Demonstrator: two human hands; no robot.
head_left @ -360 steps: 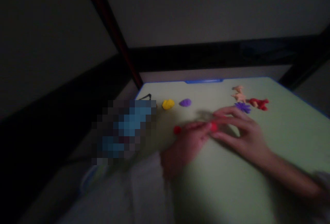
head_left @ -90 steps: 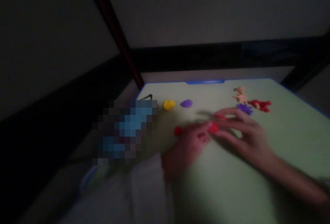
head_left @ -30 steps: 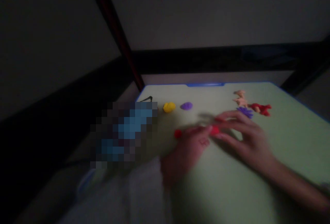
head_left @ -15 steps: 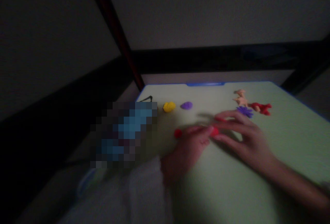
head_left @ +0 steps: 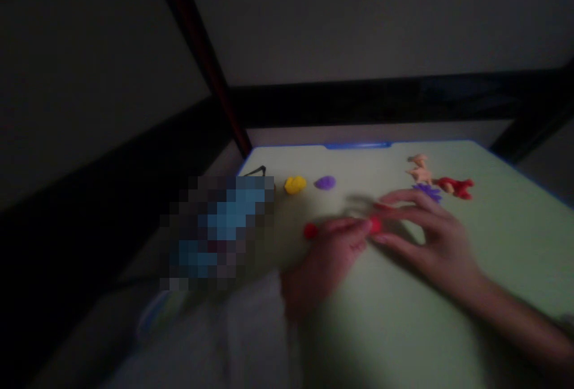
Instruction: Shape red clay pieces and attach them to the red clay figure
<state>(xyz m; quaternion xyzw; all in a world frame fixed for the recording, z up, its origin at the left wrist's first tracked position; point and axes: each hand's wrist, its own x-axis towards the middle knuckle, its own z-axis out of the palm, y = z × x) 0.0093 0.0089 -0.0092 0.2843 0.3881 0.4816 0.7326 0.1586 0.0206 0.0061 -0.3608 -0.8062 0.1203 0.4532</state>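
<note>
A small piece of red modelling clay (head_left: 375, 225) sits between my two hands, low over the pale green tabletop (head_left: 381, 317). My left hand (head_left: 327, 260) is closed, its thumb and forefinger pinching the clay from the left. From the right, my right hand (head_left: 434, 239) holds the same piece between thumb and bent fingers. More red shows by its upper fingertips; whether it is a separate bit I cannot tell. A round red lump (head_left: 310, 231) lies just left of my left knuckles. The picture is dim and blurred, so the clay's exact shape is unclear.
Farther back lie a yellow lump (head_left: 295, 184) and a purple lump (head_left: 325, 183). At the right are a peach-coloured figure (head_left: 420, 171), a red shape (head_left: 460, 188) and a purple spiky piece (head_left: 426, 192). A pixelated blue patch (head_left: 233, 210) covers the table's left side.
Both hands stay at the same place with the red clay between them, and only small finger shifts show. The lumps and figures on the table have not moved.
</note>
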